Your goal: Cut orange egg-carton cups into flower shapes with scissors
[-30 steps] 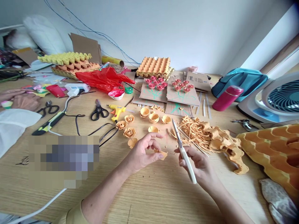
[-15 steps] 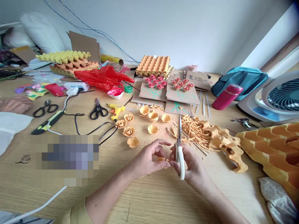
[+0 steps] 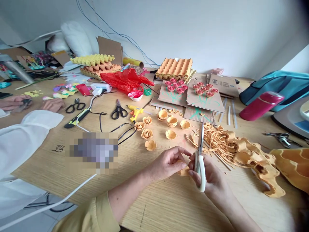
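Note:
My right hand (image 3: pixel 212 172) is closed around white-handled scissors (image 3: pixel 201 170), whose blades point away from me and look closed. Beside it, my left hand (image 3: pixel 169 162) curls with thumb and fingers at a small orange egg-carton piece (image 3: pixel 183 170), partly hidden by the fingers. The right fingertips come close to that piece; whether they touch it I cannot tell. Just beyond my hands are a single cut cup (image 3: pixel 171 134), a petalled cup (image 3: pixel 150 145), several rolled roses such as one rose (image 3: pixel 147 134), and stacked cups (image 3: pixel 172 121).
Shredded carton strips (image 3: pixel 217 140) and a torn carton piece (image 3: pixel 256 154) lie right. A yellow glue gun (image 3: pixel 135 112), black scissors (image 3: pixel 119 111) and cables are left. Behind stand painted flowers on cardboard (image 3: pixel 205 101) and egg trays (image 3: pixel 175 68). Another person's hand (image 3: pixel 53 105) rests far left.
The view has turned left, so the table things sit further right and more of the other person shows. More of the orange piece is visible below my left thumb. The scissors stay in my right hand.

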`<state>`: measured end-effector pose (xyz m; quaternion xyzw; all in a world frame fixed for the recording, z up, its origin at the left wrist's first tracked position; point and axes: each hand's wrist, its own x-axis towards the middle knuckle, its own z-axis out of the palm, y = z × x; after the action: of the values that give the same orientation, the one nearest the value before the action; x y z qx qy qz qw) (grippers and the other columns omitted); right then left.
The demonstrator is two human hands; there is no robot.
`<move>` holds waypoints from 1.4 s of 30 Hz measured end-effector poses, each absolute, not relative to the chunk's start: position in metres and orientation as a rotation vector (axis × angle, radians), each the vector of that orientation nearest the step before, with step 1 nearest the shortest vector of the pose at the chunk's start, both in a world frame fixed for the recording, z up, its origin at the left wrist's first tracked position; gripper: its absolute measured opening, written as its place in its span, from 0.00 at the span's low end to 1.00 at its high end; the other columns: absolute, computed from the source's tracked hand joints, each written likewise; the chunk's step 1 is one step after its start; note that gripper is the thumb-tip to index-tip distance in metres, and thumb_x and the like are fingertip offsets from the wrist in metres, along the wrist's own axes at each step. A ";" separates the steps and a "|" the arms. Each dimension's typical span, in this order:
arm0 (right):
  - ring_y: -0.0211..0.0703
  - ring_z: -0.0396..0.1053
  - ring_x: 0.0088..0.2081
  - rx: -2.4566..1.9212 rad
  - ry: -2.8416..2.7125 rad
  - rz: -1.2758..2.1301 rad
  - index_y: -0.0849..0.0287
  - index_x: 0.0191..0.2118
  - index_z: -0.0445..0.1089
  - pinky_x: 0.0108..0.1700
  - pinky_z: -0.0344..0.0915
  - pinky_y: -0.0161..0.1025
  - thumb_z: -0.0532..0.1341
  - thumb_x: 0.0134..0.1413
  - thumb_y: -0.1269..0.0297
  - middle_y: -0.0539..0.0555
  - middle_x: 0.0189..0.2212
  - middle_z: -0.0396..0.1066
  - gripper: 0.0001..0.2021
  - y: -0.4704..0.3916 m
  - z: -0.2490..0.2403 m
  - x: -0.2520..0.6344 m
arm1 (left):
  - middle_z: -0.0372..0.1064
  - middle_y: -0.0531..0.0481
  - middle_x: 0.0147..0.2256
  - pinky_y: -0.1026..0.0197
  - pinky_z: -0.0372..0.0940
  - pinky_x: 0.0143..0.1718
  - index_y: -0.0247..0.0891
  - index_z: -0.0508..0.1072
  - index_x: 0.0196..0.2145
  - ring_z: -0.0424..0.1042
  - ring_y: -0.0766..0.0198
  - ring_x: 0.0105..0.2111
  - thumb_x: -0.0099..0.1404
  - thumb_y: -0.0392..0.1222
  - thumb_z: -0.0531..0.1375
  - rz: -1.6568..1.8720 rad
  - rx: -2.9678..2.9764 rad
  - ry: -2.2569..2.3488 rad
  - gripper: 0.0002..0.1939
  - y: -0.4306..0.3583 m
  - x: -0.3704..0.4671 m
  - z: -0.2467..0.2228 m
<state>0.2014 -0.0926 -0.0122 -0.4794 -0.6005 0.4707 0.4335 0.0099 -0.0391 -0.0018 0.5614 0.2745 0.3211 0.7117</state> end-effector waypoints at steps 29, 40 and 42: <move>0.45 0.69 0.36 -1.295 -1.495 0.791 0.52 0.46 0.65 0.37 0.67 0.40 0.65 0.58 0.57 0.52 0.36 0.70 0.13 -0.101 -0.016 0.193 | 0.72 0.49 0.40 0.60 0.61 0.42 0.39 0.71 0.46 0.71 0.62 0.41 0.46 0.41 0.76 0.795 0.726 0.541 0.30 -0.048 0.023 -0.006; 0.43 0.62 0.31 -1.367 -1.696 0.977 0.56 0.36 0.66 0.33 0.60 0.39 0.57 0.63 0.51 0.51 0.29 0.65 0.13 -0.098 0.002 0.199 | 0.69 0.54 0.34 0.66 0.57 0.33 0.42 0.71 0.50 0.62 0.72 0.29 0.52 0.37 0.72 1.048 0.697 0.612 0.28 -0.035 0.005 0.007; 0.43 0.61 0.30 -1.363 -1.721 1.022 0.56 0.34 0.65 0.33 0.59 0.39 0.56 0.63 0.51 0.50 0.28 0.64 0.14 -0.097 0.003 0.198 | 0.69 0.55 0.34 0.67 0.58 0.33 0.42 0.71 0.50 0.61 0.72 0.29 0.53 0.37 0.71 1.058 0.702 0.618 0.27 -0.035 0.004 0.007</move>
<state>0.1983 -0.0974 0.0026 -0.5267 -0.6652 0.3948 0.3524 0.0042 -0.0351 0.0075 0.3225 0.2840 0.4860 0.7610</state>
